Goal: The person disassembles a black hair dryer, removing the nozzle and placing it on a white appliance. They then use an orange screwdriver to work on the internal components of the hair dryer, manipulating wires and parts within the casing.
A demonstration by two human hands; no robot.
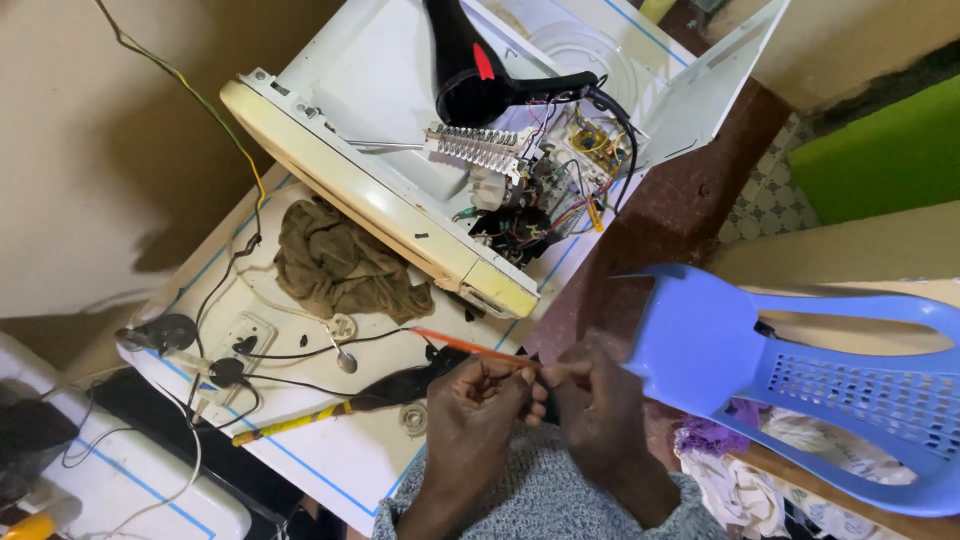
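Both hands meet low over the white tabletop (330, 460) — left hand (475, 410) pinching an orange-handled screwdriver (470, 348) slanting up-left from its fingertips, right hand (600, 410) pinched on its tip end, beside a blue plastic chair (720, 345)

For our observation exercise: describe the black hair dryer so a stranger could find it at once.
Start at the opened white appliance casing tilted on the white table. The glossy black plastic hair dryer lies on its upper panel, above the exposed wiring. Only it carries a red switch.

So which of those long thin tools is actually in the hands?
The orange-handled tool, pinched between both hands' fingers. The yellow-striped tool lies untouched on the white table.
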